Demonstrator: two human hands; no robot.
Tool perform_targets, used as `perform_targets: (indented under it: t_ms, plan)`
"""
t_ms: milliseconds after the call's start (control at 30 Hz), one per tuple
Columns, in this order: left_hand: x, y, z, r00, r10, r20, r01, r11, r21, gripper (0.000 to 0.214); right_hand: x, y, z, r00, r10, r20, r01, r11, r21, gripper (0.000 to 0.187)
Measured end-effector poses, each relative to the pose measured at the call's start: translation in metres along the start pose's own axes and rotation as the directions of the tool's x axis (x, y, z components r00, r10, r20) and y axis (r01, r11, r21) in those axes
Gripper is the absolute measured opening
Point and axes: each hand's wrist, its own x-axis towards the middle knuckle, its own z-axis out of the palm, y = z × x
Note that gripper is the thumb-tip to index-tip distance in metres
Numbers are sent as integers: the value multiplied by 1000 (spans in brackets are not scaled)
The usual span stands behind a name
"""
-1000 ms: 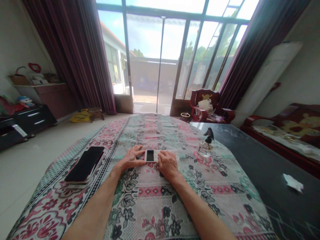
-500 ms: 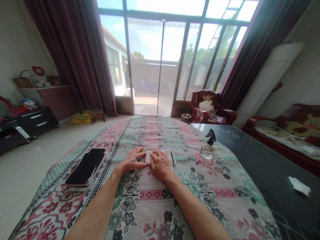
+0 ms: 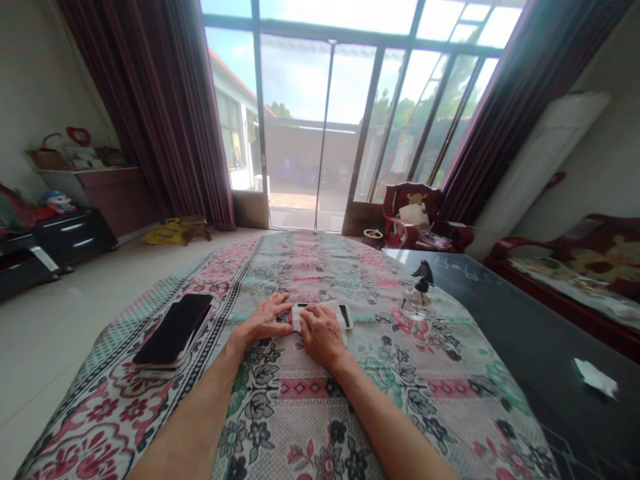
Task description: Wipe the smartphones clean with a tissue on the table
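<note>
A white-framed phone (image 3: 349, 316) with a black screen lies flat on the patterned tablecloth, mostly covered by my hands. My left hand (image 3: 266, 317) holds the phone's left end between thumb and fingers, the other fingers spread. Under my right hand (image 3: 323, 332), a white wiping cloth (image 3: 297, 321) is pressed onto the screen; my bent fingers hide most of it. To the left rests a stack of dark-screened phones or tablets (image 3: 175, 330). A clear spray bottle (image 3: 416, 300) with a black trigger head stands at the right.
The flowered tablecloth (image 3: 310, 417) spreads over the table before me. On the right, a dark table (image 3: 505, 320) carries a crumpled white packet (image 3: 596, 378). Beyond are a red wooden chair (image 3: 400, 230), a yellow bag (image 3: 165, 231) on the floor and tall glass doors (image 3: 295, 160).
My right hand has shifted slightly with the cloth, and a strip of black screen now shows at the upper left. My left hand stays at the phone's end. The view has tilted a little.
</note>
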Motion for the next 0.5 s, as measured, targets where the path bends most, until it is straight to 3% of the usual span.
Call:
perform_targets:
  t_ms: [500]
  plan:
    - [0, 0, -3, 1000, -14, 24, 15, 1000, -24, 77, 21, 1, 10, 993, 41, 107, -31, 995, -90, 33]
